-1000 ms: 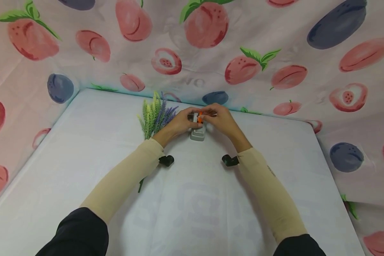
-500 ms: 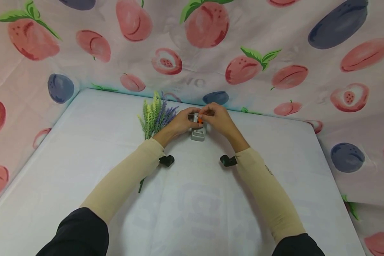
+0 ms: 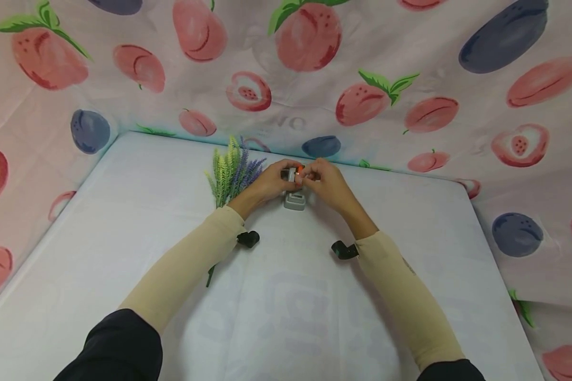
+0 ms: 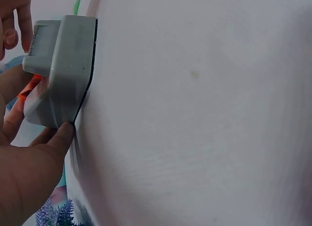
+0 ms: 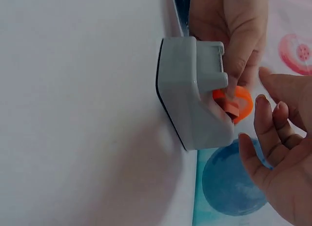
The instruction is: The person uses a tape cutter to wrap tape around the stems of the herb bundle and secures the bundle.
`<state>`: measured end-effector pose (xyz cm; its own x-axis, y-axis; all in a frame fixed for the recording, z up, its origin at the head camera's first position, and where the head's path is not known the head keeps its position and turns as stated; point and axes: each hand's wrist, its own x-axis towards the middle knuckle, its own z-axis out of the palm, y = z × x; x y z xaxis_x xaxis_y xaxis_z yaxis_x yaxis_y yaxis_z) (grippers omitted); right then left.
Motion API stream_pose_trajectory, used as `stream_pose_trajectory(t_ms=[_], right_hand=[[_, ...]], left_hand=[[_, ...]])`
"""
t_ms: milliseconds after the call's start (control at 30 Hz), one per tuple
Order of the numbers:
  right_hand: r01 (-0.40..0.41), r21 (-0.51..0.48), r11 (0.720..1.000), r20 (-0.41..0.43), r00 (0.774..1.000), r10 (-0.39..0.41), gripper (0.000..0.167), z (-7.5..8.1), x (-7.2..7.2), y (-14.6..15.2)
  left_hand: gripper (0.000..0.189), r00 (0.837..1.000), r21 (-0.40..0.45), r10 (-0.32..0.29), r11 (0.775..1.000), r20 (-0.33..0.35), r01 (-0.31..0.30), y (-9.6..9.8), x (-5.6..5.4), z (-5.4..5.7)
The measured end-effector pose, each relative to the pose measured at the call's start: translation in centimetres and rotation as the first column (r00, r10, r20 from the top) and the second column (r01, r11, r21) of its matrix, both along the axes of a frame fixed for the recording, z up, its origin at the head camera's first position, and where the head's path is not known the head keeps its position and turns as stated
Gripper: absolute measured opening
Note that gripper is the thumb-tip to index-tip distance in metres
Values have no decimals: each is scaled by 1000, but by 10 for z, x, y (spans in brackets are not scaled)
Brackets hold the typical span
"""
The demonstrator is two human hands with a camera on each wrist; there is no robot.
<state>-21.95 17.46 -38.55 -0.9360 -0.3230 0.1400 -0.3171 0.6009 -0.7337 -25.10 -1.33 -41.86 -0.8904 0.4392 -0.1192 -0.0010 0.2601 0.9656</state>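
Observation:
A grey tape dispenser sits near the table's far edge, with an orange tape core in its hollow. My left hand holds the dispenser from the left. In the left wrist view, one finger of it touches the lower end of the dispenser's body, and in the right wrist view its thumb reaches down to the orange core. My right hand is close beside the core on the right. Its fingers are loosely bent, thumb and fingertips apart, and nothing shows between them.
Artificial lavender stems, yellow-green and purple, lie left of the dispenser, partly under the left forearm. A white cloth covers the table. Behind it hangs a fruit-print curtain. A black wrist camera juts from the right sleeve.
My right hand has come down slightly and its forearm has shifted right. The orange core shows a little higher, between the hands. My left hand and the dispenser have stayed nearly still.

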Motion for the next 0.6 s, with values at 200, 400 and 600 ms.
stream_pose_trajectory(t_ms=[200, 400, 600], right_hand=[[-19, -2, 1000, -8, 1000, 19, 7, -3, 12, 1], [62, -45, 997, 45, 997, -60, 18, -5, 18, 3], [155, -82, 985, 98, 984, -147, 18, -4, 18, 1]], left_hand=[[55, 999, -62, -5, 998, -34, 2, 1, 0, -1], [54, 999, -69, -2, 998, -38, -1, 1, 1, 0], [54, 999, -67, -5, 998, -34, 3, 1, 0, 0]])
